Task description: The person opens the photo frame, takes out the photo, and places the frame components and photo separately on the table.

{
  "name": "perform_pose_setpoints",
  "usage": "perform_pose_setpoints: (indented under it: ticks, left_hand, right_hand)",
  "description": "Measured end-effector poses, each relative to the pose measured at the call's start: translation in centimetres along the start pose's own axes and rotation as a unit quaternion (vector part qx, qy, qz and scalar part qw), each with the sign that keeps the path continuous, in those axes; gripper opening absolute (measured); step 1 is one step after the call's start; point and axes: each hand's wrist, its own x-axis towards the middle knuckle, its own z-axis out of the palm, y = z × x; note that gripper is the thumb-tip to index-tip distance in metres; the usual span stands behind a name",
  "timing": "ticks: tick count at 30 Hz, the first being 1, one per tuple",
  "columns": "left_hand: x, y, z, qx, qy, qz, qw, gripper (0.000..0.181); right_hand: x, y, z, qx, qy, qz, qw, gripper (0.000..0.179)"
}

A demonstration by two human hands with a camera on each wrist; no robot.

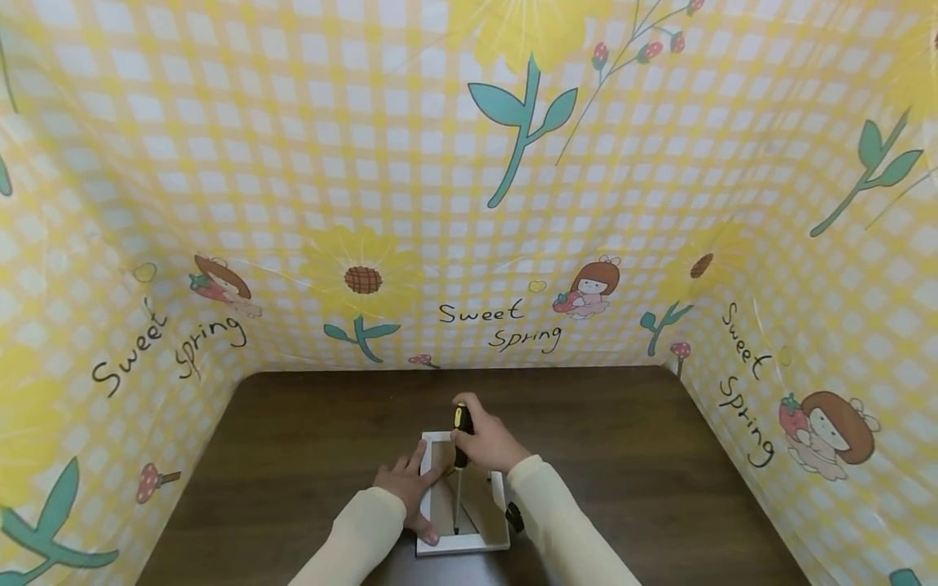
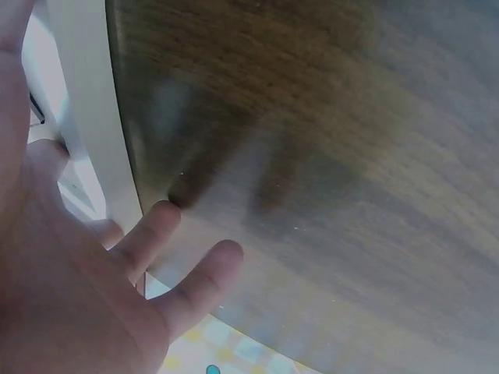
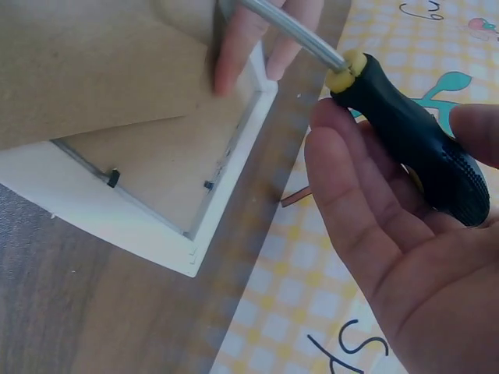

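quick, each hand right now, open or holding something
Left hand: open, resting on the white frame.
Right hand: closed, holding a screwdriver.

Plain pale cream worn, long in cut: left sleeve (image 1: 359, 529) and right sleeve (image 1: 564, 525) matched in colour. Each is ended near the wrist by a rounded edge. Left hand (image 1: 407, 487) and right hand (image 1: 489, 438) bare; fingers (image 2: 201, 290) seen uncovered in the wrist views.

It looks like a screened tabletop booth (image 1: 469, 236), cartoon-printed gingham sheeting (image 1: 410, 155) lining 3 sides of the table (image 1: 608, 431).
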Motion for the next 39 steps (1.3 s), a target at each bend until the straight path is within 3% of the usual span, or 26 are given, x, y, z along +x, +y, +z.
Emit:
perform_pose_setpoints:
  ticks: [7, 18, 22, 28, 33, 39]
  left_hand:
    - [-0.2, -0.1, -0.4, -0.011, -0.018, 0.002, 0.9998, 0.117]
    - [-0.4, 0.1, -1.0, -0.011, -0.006, -0.001, 0.9999, 0.115]
    - [-0.4, -0.1, -1.0, -0.025, -0.016, -0.007, 0.9995, 0.116]
    - [-0.5, 0.0, -1.0, -0.022, -0.028, -0.015, 0.9993, 0.117]
    - [-0.8, 0.1, -1.5, -0.019, -0.028, -0.017, 0.9993, 0.118]
    - [-0.5, -0.2, -0.5, -0.028, -0.019, -0.008, 0.9994, 0.12]
  right_hand:
    - [-0.5, -1.1, -0.1, -0.003, -0.002, 0.004, 1.0, 0.04]
    - [-1.4, -2.5, 0.3, -0.041, 0.017, -0.005, 0.999, 0.038]
    - [-1.8, -3.2, 0.4, -0.087, 0.028, -0.017, 0.9957, 0.036]
    - [-2.2, -4.3, 0.6, -0.185, 0.042, -0.047, 0.9807, 0.033]
    - [-1.9, -4.2, 0.8, -0.148, 0.029, -0.033, 0.988, 0.03]
    - [0.5, -1.6, 0.4, -0.089, 0.017, 0.03, 0.9955, 0.032]
